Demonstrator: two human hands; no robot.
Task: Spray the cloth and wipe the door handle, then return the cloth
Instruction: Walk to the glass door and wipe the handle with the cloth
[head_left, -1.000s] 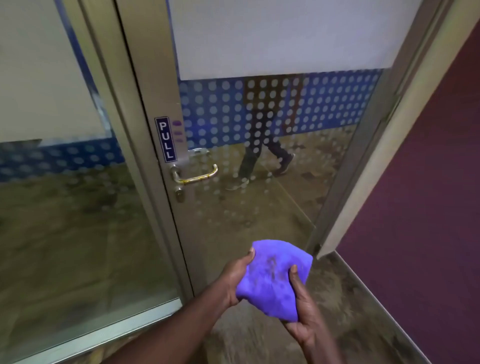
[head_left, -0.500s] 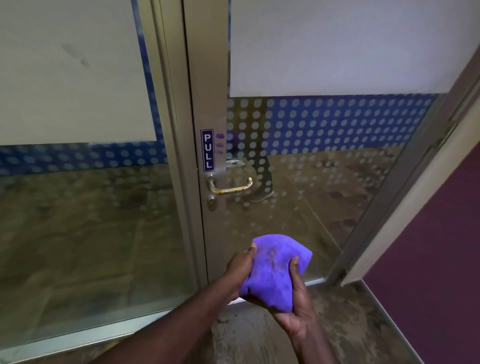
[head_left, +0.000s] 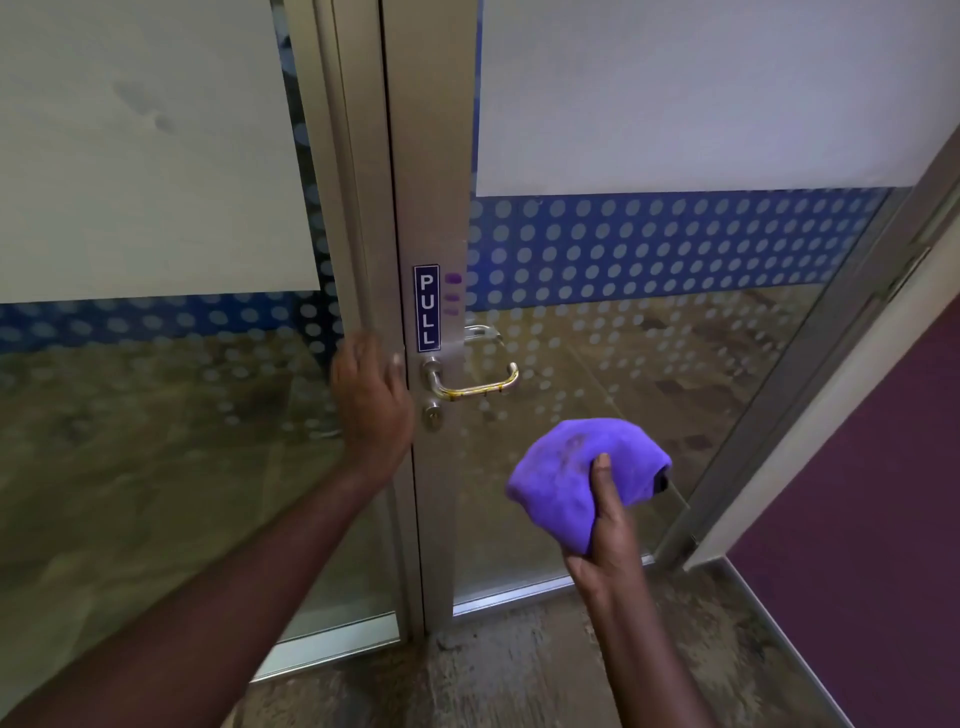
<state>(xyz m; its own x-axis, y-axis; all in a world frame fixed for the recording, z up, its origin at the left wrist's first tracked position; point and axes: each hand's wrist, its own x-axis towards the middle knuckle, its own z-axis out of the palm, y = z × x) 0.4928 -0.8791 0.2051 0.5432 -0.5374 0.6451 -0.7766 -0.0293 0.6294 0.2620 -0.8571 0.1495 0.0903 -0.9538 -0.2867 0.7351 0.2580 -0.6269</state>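
A metal lever door handle (head_left: 475, 382) with yellowish streaks sits on the aluminium door stile, just under a blue PULL sign (head_left: 426, 307). My right hand (head_left: 602, 525) grips a bunched purple cloth (head_left: 576, 473) below and to the right of the handle, apart from it. My left hand (head_left: 371, 395) is raised with fingers spread, holding nothing, against the door frame (head_left: 358, 234) just left of the handle. No spray bottle is in view.
The glass door (head_left: 649, 364) carries a frosted panel and a blue dotted band. A fixed glass panel (head_left: 145, 364) stands to the left. A purple wall (head_left: 872, 493) closes in on the right. Worn flooring (head_left: 519, 670) lies underfoot.
My left hand let go of the cloth and rose to the door frame beside the handle. The right hand lifted the cloth closer to the handle. The view moved nearer the door.
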